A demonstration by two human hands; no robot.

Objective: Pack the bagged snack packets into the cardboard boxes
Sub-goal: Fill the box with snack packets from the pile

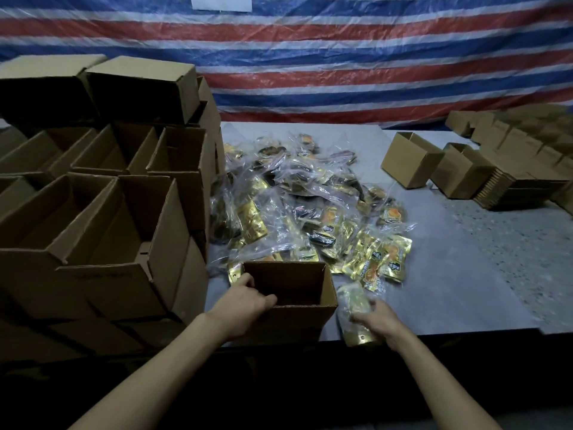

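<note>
1. Left hand [251,301]: fingers curled over the near-left corner of the open box [294,319], tips dipping inside the rim. I read this as a steadying hold.
2. Right hand [379,324]: fingers wrapped round the near half of one bagged packet [353,301]. The bag is motion-blurred, so I cannot tell exactly where the thumb sits.
3. The packet is just beside the box's right wall, outside it, low over the table [449,274]. Whether it touches the wall or the table I cannot tell.
4. Its long axis runs away from me, the far end pointing toward the pile [310,206], roughly parallel to the box's right wall.
5. Key relation: the box mouth lies to the left of the packet and above it. The interior looks dark and empty from here.
6. Judgement: the right hand does the move, lifting over the right wall and shifting left. The packet probably needs tipping end-down to drop in.
7. Risk: loose film could snag on the rim.
</note>
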